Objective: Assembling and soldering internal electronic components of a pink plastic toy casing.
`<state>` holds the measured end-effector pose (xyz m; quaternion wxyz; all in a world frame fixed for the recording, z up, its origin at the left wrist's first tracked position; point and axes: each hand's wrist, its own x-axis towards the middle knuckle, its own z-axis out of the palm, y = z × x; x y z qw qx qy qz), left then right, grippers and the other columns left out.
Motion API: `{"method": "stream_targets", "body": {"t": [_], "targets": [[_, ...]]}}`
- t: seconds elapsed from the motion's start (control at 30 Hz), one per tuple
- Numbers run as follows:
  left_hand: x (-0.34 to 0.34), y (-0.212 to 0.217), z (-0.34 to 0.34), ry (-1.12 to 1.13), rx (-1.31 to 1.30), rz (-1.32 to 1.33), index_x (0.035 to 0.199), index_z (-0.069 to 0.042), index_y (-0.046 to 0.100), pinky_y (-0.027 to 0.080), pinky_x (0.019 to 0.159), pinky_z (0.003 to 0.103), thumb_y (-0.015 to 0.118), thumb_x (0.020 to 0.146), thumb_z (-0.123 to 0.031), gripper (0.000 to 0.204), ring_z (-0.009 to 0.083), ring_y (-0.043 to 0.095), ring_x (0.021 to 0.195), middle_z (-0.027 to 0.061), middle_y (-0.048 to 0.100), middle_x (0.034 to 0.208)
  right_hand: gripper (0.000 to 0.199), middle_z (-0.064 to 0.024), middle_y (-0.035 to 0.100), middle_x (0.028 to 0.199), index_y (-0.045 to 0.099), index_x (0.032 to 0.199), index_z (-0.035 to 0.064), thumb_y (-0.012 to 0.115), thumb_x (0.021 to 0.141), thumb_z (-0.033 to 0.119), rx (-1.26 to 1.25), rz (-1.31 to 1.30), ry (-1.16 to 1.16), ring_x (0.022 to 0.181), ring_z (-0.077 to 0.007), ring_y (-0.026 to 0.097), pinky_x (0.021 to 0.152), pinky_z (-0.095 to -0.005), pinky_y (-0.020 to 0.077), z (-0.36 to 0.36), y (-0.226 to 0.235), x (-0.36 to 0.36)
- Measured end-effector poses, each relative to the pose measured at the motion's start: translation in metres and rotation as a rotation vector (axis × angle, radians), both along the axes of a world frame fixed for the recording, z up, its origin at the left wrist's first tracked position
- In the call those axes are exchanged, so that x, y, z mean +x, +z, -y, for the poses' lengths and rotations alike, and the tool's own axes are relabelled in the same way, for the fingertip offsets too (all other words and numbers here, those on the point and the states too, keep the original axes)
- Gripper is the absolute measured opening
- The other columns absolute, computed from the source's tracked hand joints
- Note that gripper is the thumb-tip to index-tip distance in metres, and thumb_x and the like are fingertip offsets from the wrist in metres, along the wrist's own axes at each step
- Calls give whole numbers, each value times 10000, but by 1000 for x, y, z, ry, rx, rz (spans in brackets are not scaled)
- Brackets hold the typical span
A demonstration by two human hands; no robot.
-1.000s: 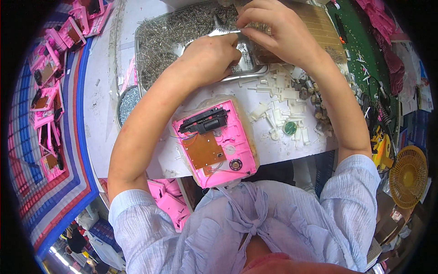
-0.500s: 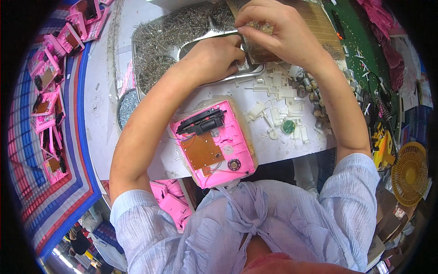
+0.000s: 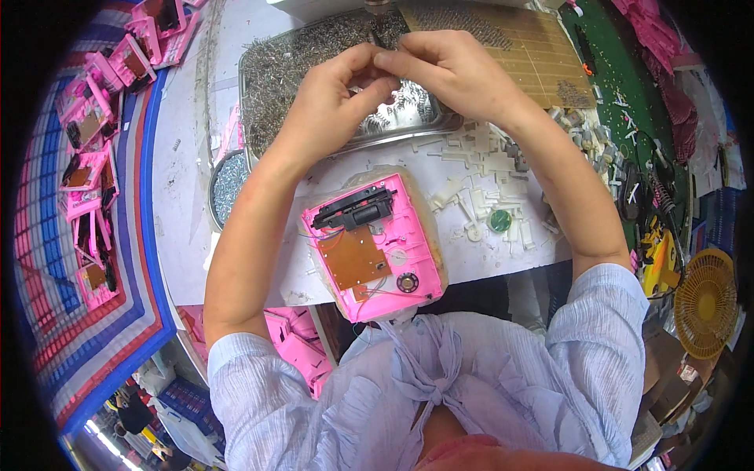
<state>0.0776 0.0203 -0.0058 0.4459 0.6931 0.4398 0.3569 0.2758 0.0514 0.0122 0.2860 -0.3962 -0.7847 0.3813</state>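
Above the metal tray (image 3: pixel 267 86) of small springs, the left hand (image 3: pixel 330 102) and right hand (image 3: pixel 452 71) meet fingertip to fingertip, pinching a tiny part too small to identify; a steady grip low over the tray would likely catch any drop. Left to right around them: pink housings (image 3: pixel 86 165) stacked at the far left, a round dish of screws (image 3: pixel 228 188), the open pink device (image 3: pixel 377 243) with brown circuit board before the person, white plastic pieces (image 3: pixel 479 169), and a yellow fan (image 3: pixel 707 302); the forearms flank the device without covering it.
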Motion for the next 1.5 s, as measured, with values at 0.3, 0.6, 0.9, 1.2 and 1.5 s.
{"method": "stream_targets", "body": {"t": [0.3,0.6,0.9,1.2,1.5], "targets": [[2,4,15,171,80,-50,1001,22,671,511,703,263,711,859,-155,231,101,633,765,47,684,821,389,-82,562,601,668,791,-4,633,928,359,25,35,34,557,-171,518,521,-335,400,-2,-3,-3],[-5,14,18,47,-372,260,1060,-9,652,485,597,220,632,943,-197,222,92,606,735,44,660,879,203,20,551,748,606,906,-1,606,971,191,12,-180,41,678,-47,483,569,-244,404,-1,-14,1],[-20,5,11,-189,-849,626,1063,2,639,380,472,200,604,964,-221,246,51,450,578,14,585,775,103,-120,660,924,619,923,-8,673,836,4,626,-53,209,826,-171,655,714,-317,525,2,-12,11],[7,-1,28,178,254,-208,1001,-15,661,498,567,268,696,883,-152,184,81,617,639,29,672,758,336,-58,583,708,672,941,4,593,960,330,-76,146,67,654,-114,546,561,-293,424,9,-2,0],[-7,20,19,132,-249,279,955,20,629,489,588,219,624,950,-129,150,73,587,638,45,671,784,332,-46,515,679,605,903,-7,544,997,306,-40,-49,193,627,-97,458,544,-303,375,-1,-4,2]]}}
